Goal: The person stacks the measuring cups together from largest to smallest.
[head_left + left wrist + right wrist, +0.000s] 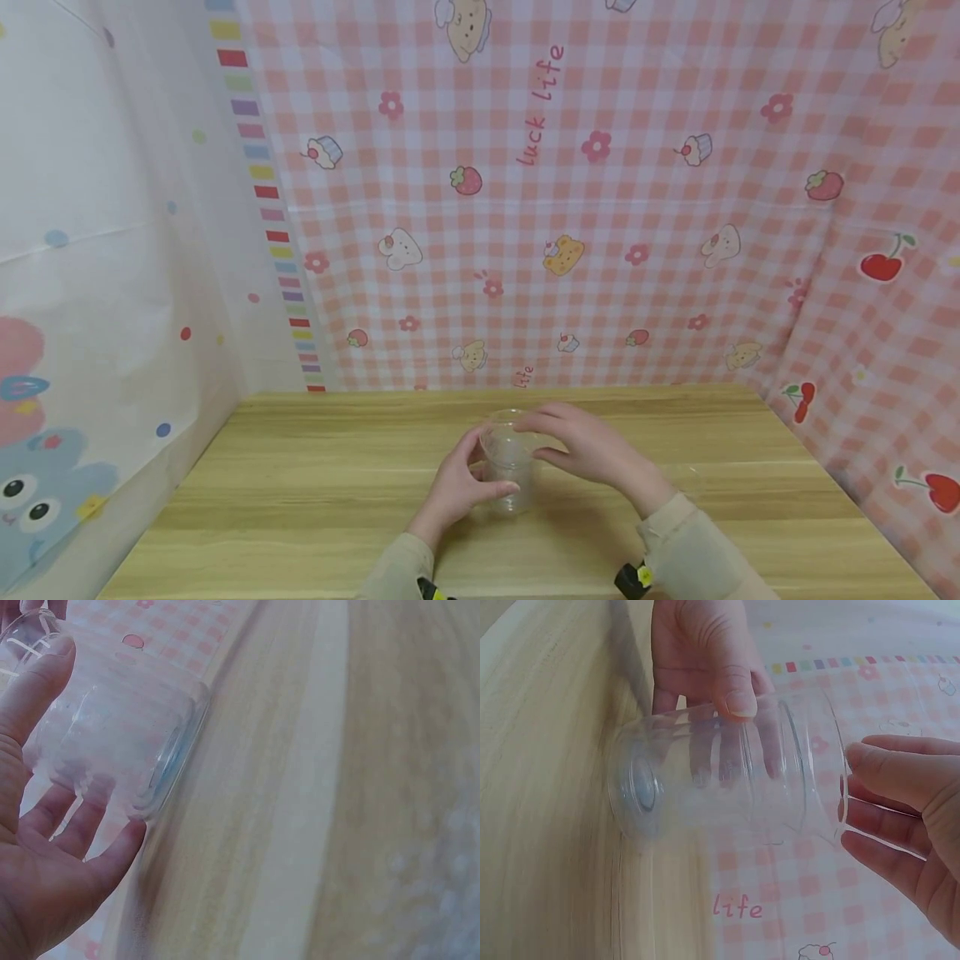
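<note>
A clear plastic cup [510, 467] stands upright on the wooden table between my hands. Layered edges in the left wrist view suggest nested cups, but I cannot tell how many. My left hand [459, 483] grips its side, thumb across the front and fingers round the far side. At the top, my right hand [581, 442] holds the rim; in the right wrist view its thumb and fingertips touch the cup's rim [840, 750]. The cup's see-through wall [112, 712] lets the background show.
A faint clear object [686, 477] lies on the wooden table [300, 500], right of my right forearm; its kind is hard to tell. Behind the table hangs a pink checked cloth [525, 225], and a white printed cloth [120, 250] hangs at the left.
</note>
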Demonstrator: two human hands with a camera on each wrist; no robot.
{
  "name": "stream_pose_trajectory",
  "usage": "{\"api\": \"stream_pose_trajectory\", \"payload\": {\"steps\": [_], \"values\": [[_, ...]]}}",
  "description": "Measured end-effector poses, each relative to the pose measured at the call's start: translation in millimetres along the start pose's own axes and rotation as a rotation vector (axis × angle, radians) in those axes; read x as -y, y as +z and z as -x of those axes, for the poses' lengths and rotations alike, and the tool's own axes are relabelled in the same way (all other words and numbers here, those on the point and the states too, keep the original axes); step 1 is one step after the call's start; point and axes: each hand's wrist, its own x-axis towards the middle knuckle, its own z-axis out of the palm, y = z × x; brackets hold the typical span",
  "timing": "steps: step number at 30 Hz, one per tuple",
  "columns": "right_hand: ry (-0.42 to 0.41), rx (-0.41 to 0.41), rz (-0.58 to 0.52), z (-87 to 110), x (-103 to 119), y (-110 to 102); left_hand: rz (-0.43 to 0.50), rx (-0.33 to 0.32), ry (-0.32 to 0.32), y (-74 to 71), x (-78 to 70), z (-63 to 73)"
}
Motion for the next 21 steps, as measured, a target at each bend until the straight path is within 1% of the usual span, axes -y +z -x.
{"api": "stream_pose_trajectory", "payload": {"steps": [3, 6, 13, 17, 21], "values": [[-0.002, -0.009, -0.009, 4.7, 0, -2, 0.003, -0.004, -0.006, 0.5, -0.6, 0.2], [0.01, -0.01, -0.011, 10.0, -1, -4, 0.009, -0.005, -0.011, 1.3, -5.7, 1.4], [0.03, -0.014, -0.015, 22.4, -3, -8, 0.01, 0.004, -0.012, 0.8, -35.8, 10.2], [0.031, -0.037, -0.02, 30.0, -6, -11, 0.004, -0.001, -0.02, 1.2, -40.7, 11.7], [0.046, -0.039, -0.013, 37.7, -9, -15, 0.001, -0.006, -0.017, 1.3, -40.2, 11.2]]}}
